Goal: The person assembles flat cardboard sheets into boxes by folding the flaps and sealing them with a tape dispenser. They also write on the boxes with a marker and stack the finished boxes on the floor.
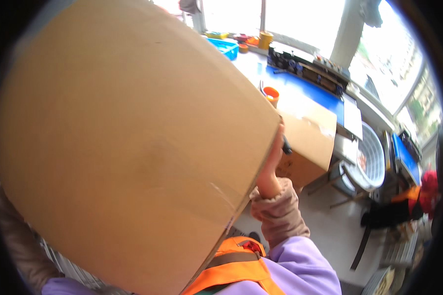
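Note:
A large brown cardboard box [138, 142] fills the left and middle of the view, lifted and tilted close in front of me. My right hand [273, 160] grips its right edge; the fingers lie along the side wall and are partly hidden. Beside that hand shows a small dark object [286, 145], and I cannot tell whether the hand holds it. My left forearm [22, 236] runs up along the box's left side, where the box and the dark rim of the view hide the hand.
Behind the right hand stands another cardboard box [307, 142]. A blue-topped workbench [305, 91] carries an orange tape roll [270, 93] and a blue crate [224, 48]. To the right are a pale round basket [371, 155], a stool [347, 184] and another person [403, 206].

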